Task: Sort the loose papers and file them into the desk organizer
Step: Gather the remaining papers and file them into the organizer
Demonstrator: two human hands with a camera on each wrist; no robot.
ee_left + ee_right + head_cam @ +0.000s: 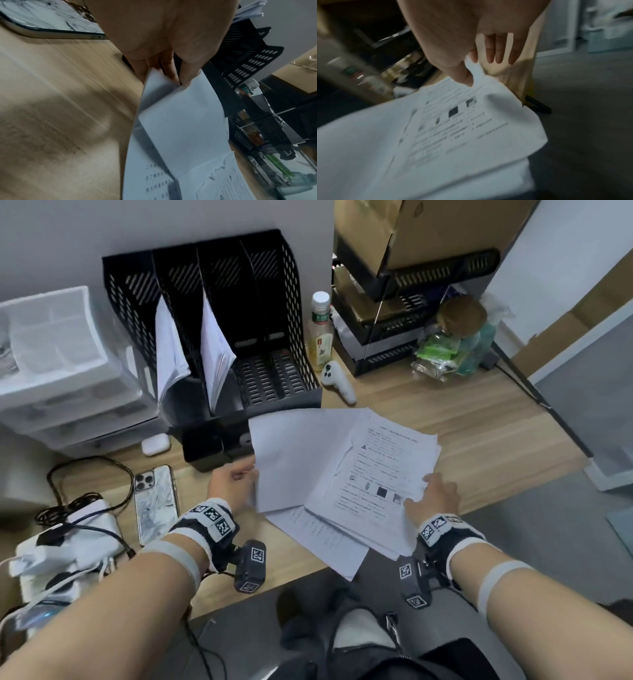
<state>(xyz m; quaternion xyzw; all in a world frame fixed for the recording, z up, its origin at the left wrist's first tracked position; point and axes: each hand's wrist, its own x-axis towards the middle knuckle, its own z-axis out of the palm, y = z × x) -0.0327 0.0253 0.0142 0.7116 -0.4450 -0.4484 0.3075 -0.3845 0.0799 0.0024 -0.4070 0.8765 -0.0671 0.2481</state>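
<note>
A black mesh desk organizer [293, 289] stands at the back of the wooden desk, with filed papers [215, 347] leaning in its two left slots. Loose papers lie fanned near the front edge. My left hand [248, 474] pinches the left edge of a blank white sheet [294, 460], which is lifted off the pile. In the left wrist view the thumb and fingers of the left hand [173, 79] close on that blank sheet [185, 115]. My right hand [423, 491] is at the right edge of a printed sheet [376, 470]. In the right wrist view the right hand [471, 70] pinches the corner of the printed sheet [462, 128] between thumb and forefinger, other fingers straight.
A phone [156, 501] and tangled cables with a white charger [68, 529] lie at the left. An earbuds case [156, 444], clear plastic drawers [58, 364], a bottle [320, 333] and a white controller [339, 383] flank the organizer. Stacked black trays [394, 313] fill the back right.
</note>
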